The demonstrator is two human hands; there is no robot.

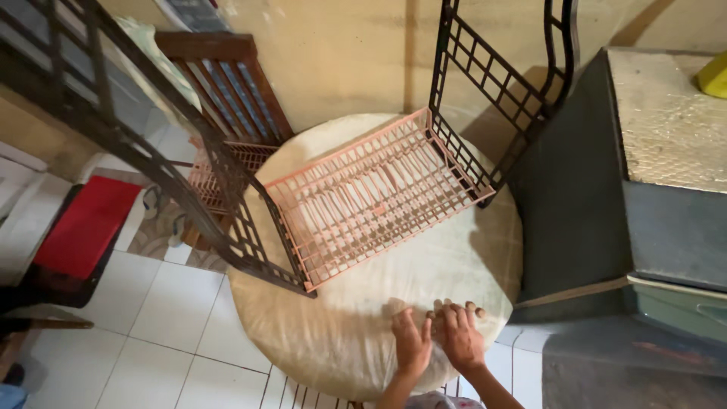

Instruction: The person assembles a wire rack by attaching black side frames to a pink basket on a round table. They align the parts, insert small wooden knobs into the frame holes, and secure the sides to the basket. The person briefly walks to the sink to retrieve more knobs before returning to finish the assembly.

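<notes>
Both my hands lie flat on a round cream-coloured table top (356,341) near its front edge. My left hand (411,342) and my right hand (459,334) touch side by side, fingers stretched forward, holding nothing. Further back on the table stands a black metal rack frame (485,83) with a pink plastic slatted shelf (371,197) fitted between its two side panels.
A second pink basket (208,178) and a brown wooden slatted piece (231,87) sit behind the left side panel. A red mat (87,223) lies on the white tiled floor at left. A grey counter (666,151) with a yellow object (714,76) stands at right.
</notes>
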